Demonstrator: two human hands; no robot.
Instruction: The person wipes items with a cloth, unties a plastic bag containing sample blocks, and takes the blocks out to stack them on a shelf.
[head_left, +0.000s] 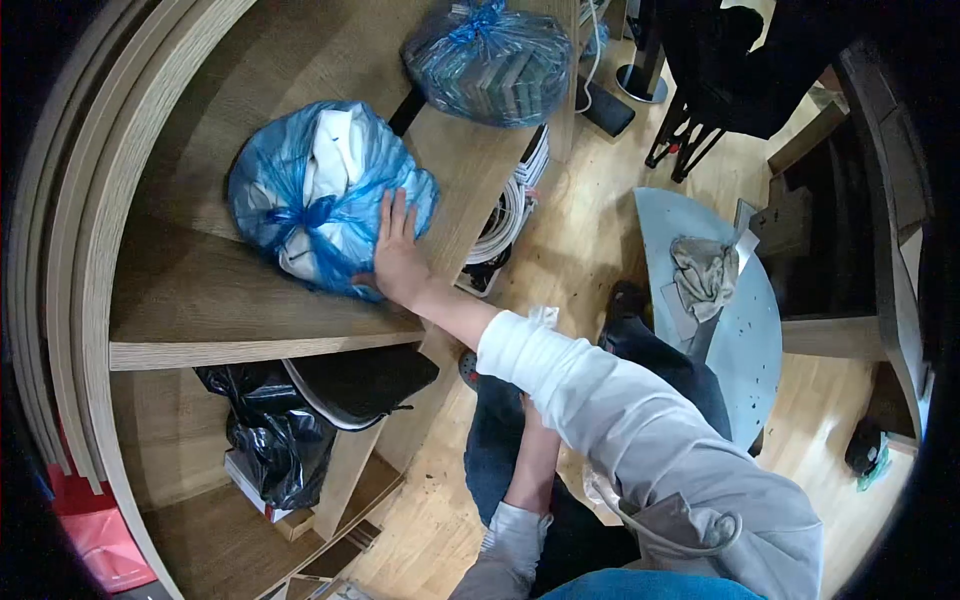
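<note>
A tied blue plastic bag (330, 165) with white items inside sits on a wooden shelf (200, 290). My right hand (398, 260) lies against the bag's side, its fingers stretched out and apart, with the thumb low on the plastic. Lower down, my left hand (538, 418) is at my knee, partly covered by the right sleeve; its fingers are hidden. Another knotted blue bag (500, 80), with stacked greenish items showing through, rests farther along the shelf.
Below the shelf are a black plastic bag (280, 440) and a black case (365, 385). Coiled white cable (510, 215) is beside the cabinet. A grey cloth (705, 275) lies on a rounded light-blue board (750, 340) at the right. Dark folded furniture (735, 90) stands behind.
</note>
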